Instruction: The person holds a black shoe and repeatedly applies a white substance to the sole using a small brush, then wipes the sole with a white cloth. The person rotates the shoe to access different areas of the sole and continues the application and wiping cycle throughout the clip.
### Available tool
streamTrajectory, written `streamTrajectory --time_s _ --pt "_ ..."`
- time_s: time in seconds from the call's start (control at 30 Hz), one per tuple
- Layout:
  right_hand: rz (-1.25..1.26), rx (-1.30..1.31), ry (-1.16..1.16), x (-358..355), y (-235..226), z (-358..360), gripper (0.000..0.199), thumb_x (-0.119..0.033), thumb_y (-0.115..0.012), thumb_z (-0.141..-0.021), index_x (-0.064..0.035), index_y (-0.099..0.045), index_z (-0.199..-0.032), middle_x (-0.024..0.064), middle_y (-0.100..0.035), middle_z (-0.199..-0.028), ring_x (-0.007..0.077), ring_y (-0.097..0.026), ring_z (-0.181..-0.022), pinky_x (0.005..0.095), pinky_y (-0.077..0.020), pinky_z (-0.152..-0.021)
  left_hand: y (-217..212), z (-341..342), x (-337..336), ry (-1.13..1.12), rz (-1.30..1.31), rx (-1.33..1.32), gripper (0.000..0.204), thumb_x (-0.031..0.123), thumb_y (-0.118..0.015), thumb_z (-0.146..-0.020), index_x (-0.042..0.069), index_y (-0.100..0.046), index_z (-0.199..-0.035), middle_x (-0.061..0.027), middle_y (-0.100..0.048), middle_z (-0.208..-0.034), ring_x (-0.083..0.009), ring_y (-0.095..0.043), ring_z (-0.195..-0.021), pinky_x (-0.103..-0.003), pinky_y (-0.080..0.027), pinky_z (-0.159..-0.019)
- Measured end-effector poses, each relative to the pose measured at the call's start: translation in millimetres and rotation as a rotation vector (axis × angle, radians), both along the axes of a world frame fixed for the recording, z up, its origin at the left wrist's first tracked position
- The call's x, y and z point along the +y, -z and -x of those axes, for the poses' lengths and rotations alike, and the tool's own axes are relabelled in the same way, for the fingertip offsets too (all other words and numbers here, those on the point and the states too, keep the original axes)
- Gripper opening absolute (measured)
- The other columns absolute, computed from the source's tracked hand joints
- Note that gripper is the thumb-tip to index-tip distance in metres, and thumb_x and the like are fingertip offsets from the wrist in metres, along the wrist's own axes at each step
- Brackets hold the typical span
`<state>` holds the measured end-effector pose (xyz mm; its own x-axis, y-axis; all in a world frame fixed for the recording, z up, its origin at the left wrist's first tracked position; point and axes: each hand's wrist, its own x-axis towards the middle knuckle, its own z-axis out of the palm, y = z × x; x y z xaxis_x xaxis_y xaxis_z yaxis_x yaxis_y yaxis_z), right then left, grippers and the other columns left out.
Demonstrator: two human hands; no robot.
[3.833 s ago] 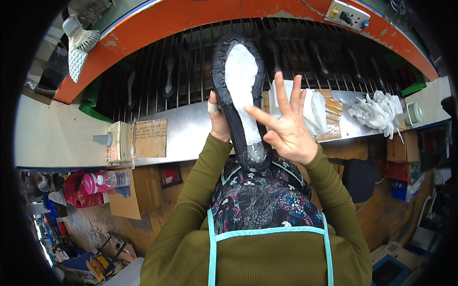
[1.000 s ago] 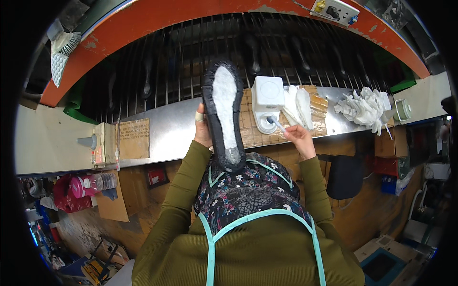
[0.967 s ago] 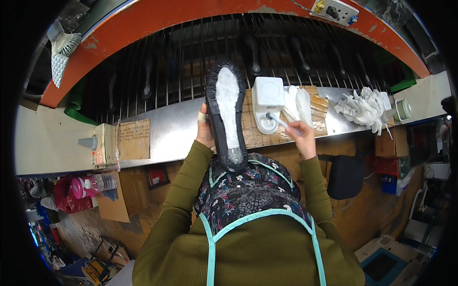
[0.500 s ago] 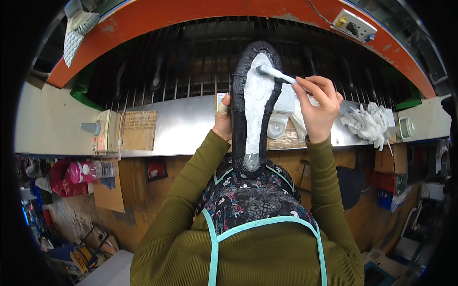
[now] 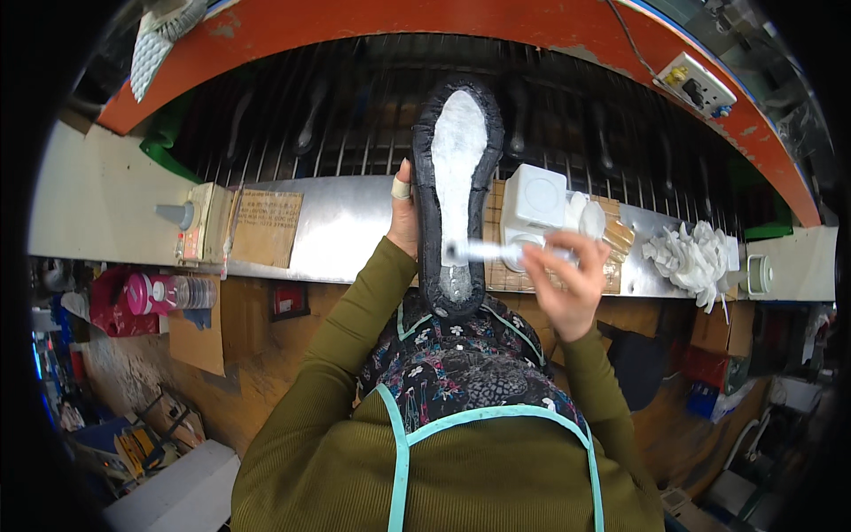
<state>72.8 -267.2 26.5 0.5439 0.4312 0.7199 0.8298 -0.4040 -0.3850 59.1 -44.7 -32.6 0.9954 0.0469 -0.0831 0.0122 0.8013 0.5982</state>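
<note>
Black rubber rims the shoe sole (image 5: 455, 191) that stands upright in front of the person, toe up and heel resting low against the patterned apron (image 5: 461, 372); its middle is coated pale white from toe to heel. The left hand (image 5: 404, 222) is closed around the sole's left edge from behind, a bandaged thumb showing at the rim. The right hand (image 5: 567, 284) pinches a slim white brush (image 5: 487, 253) by its handle, the tip lying across the sole's lower part, just above the heel. Behind the sole runs a steel-faced table (image 5: 337, 222); on it, toward the right edge, sit a white square container (image 5: 536, 199), a bundle of white gloves or rags (image 5: 696, 257) and a small cup (image 5: 758, 275). A cardboard tag (image 5: 264, 226) and a pale dispenser (image 5: 191, 222) sit toward the left edge. Dark rods of a rack (image 5: 292, 133) rise beyond, under an orange arch (image 5: 355, 22).

To do this brushing well, I judge the left hand should keep the sole steady and tilted toward the eyes, fingers off the coated face. Strokes should be light and even, carried right up to the black rim without spilling over it, with the heel area covered as fully as the rest
</note>
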Motion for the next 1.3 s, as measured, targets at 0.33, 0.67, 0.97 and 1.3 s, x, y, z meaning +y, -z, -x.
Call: streamTrajectory --time_s 0.33,0.67,0.97,1.3 --pt "0.056 -0.055 -0.067 5 2 10 0.023 -0.020 -0.081 -0.070 -0.0189 -0.076 -0.093 0.0004 -0.063 -0.088 0.0115 -0.052 -0.070 0.0320 -0.0255 -0.077 11 -7 15 -0.013 -0.043 -0.018 0.093 0.077 -0.040 -0.083 0.004 -0.040 -0.140 -0.0147 -0.054 -0.131 -0.0250 -0.057 -0.114 -0.038 -0.047 -0.097" --pt "-0.175 0.287 0.090 56 -20 -63 0.016 -0.019 -0.078 -0.076 -0.0102 -0.076 -0.090 0.0017 -0.058 -0.092 0.0110 -0.052 -0.067 0.0299 -0.0325 -0.075 9 -1 22 0.039 -0.145 -0.059 0.094 0.071 -0.060 -0.076 0.001 -0.042 -0.138 -0.0143 -0.053 -0.133 -0.0239 -0.054 -0.119 -0.038 -0.044 -0.102" --pt "-0.207 0.269 0.081 70 -30 -83 0.015 -0.023 -0.078 -0.075 -0.0123 -0.076 -0.085 0.0013 -0.059 -0.093 0.0098 -0.052 -0.060 0.0301 -0.0301 -0.076 13 8 32 -0.019 -0.059 -0.016 0.099 0.070 -0.065 -0.071 0.002 -0.041 -0.139 -0.0141 -0.053 -0.133 -0.0241 -0.054 -0.118 -0.039 -0.045 -0.101" --pt "-0.072 -0.002 0.163 95 -10 -84 0.019 -0.021 -0.079 -0.072 -0.0161 -0.075 -0.090 0.0009 -0.060 -0.097 0.0112 -0.052 -0.071 0.0325 -0.0268 -0.077 15 14 54 -0.092 -0.018 -0.007 0.100 0.072 -0.064 -0.071 0.007 -0.038 -0.143 -0.0117 -0.049 -0.138 -0.0249 -0.052 -0.121 -0.039 -0.045 -0.102"
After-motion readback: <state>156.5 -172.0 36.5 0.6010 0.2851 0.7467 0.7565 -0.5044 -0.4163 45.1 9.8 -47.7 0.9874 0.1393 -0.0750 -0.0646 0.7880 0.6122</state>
